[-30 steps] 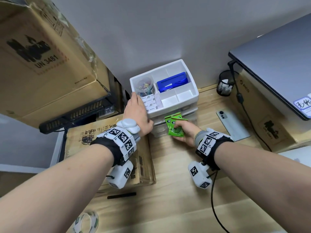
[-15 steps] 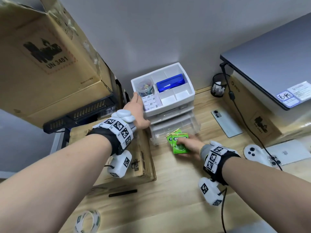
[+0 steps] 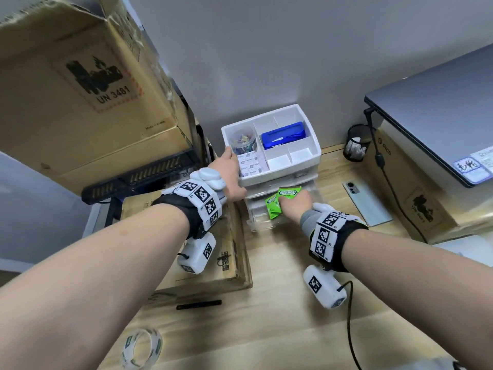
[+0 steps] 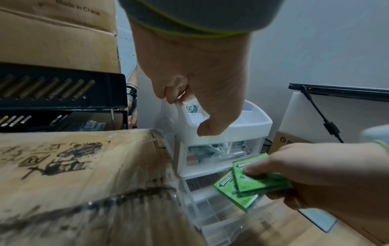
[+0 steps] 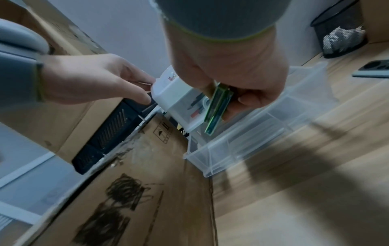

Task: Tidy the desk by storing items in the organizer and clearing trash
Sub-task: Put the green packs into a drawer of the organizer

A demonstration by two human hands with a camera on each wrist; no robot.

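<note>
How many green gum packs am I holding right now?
2. Both green gum packs are pinched together in your right hand, one overlapping the other, over the open clear drawer of the organizer. A third hidden behind them cannot be ruled out.

Reading "UN 3481" and "Made in China" on the big cardboard box [image 3: 80, 84]; "DOUBLEMINT" on the green gum packs [image 3: 286, 194]; "OICO" on the box under the laptop [image 3: 386, 153]. Remaining labels blurring beyond reading.

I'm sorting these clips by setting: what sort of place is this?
Probably an office or home desk: a white drawer organizer holding stationery, a closed laptop raised on a box, and a phone on the wooden top.
</note>
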